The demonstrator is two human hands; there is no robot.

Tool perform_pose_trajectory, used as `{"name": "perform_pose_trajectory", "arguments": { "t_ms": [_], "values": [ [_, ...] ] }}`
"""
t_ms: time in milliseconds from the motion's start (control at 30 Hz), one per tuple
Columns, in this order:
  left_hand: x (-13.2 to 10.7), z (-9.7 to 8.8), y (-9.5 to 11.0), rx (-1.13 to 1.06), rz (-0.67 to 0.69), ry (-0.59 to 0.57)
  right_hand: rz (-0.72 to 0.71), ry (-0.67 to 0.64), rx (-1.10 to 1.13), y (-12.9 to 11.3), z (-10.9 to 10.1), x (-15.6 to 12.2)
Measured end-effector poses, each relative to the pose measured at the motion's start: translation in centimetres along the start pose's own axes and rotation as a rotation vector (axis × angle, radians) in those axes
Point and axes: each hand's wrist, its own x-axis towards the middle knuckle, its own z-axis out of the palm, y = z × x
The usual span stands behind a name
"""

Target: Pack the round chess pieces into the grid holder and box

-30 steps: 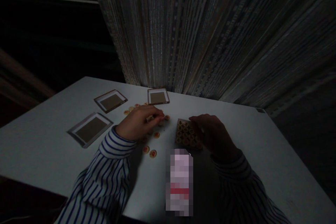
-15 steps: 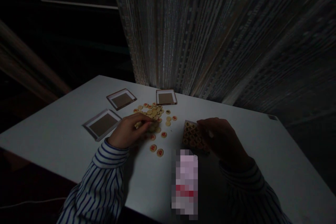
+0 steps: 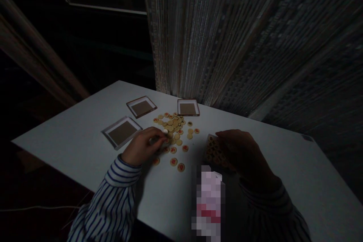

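Observation:
My left hand (image 3: 144, 145) hovers at the near-left side of a loose pile of xiangqi pieces (image 3: 171, 123). Thumb and forefinger pinch a pale xiangqi piece (image 3: 165, 131), its rim catching the light. Just below the fingers lie several pieces with red characters, among them one piece (image 3: 173, 162) nearer to me. On the right, a small clear box (image 3: 210, 136) holds rows of pieces with dark characters. My right hand (image 3: 244, 154) curls around the far and right sides of this box; its thumb is lost in shadow.
Three shallow lids or trays stand behind the pile: a grey one (image 3: 122, 131) at left, a brown-rimmed one (image 3: 141, 106), and another (image 3: 188, 107) by the bead-string curtain (image 3: 181, 45). A blurred-out pink and white item (image 3: 210, 196) lies near me on the white table (image 3: 70, 128).
My left hand has drawn slightly back from the pile, and a piece now shows between its fingertips. More red pieces are uncovered below it. My right hand stays at the box; the view has shifted.

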Motion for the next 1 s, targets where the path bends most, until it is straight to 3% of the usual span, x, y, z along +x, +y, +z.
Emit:
{"name": "perform_pose_trajectory", "arguments": {
  "t_ms": [367,767,1000],
  "values": [
    [-0.9,0.3,-1.3,-0.001,0.016,-0.009,-0.006,-0.058,-0.034,-1.1,0.4,1.7],
    [-0.5,2.5,-1.8,0.035,0.083,0.006,0.003,-0.115,0.002,-1.9,1.3,3.5],
    [-0.5,3.5,-2.0,0.041,-0.034,0.192,-0.014,-0.222,0.045,-1.8,2.6,3.4]
  ]
}}
